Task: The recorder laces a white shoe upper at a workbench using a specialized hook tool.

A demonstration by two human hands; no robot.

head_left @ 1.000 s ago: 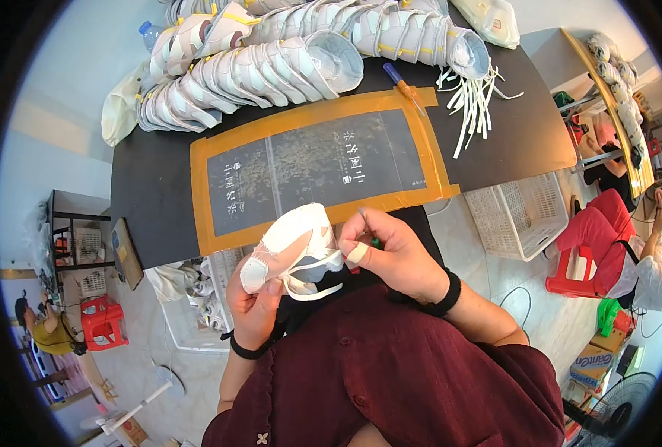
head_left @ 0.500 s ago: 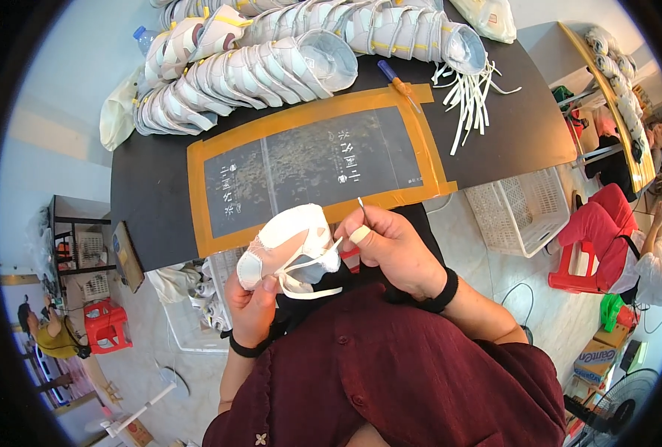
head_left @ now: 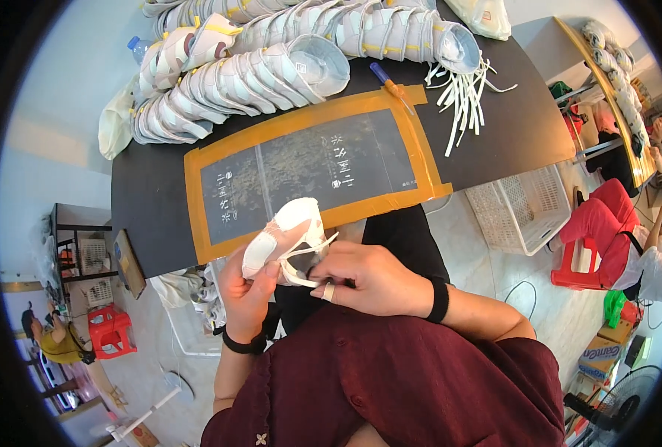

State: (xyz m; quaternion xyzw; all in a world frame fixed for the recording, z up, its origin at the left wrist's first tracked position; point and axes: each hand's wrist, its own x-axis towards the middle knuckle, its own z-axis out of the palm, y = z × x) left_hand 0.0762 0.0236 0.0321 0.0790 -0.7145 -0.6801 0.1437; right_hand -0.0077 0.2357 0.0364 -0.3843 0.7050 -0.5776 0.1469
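My left hand (head_left: pixel 247 294) grips a small white and pale pink shoe upper (head_left: pixel 280 237) by its lower left side, thumb on the near face. A white shoelace (head_left: pixel 301 257) runs through the upper, its loose parts hanging on the right side. My right hand (head_left: pixel 361 279) is closed beside the upper, thumb and fingers pinched at the lace's lower end. A light band wraps one of its fingers. Whether a thin metal tool is still inside this hand is hidden by the curled fingers.
The dark table (head_left: pixel 495 127) bears a taped black sheet (head_left: pixel 301 167), long stacks of shoe uppers (head_left: pixel 234 82), an awl-like tool (head_left: pixel 390 83) and a bunch of white laces (head_left: pixel 461 104). A white crate (head_left: pixel 521 212) stands to the right. Other people sit at both sides.
My right hand has come down and left to the lace, its fingers curling in. The thin metal tip that showed above it is out of sight. The upper has shifted slightly.
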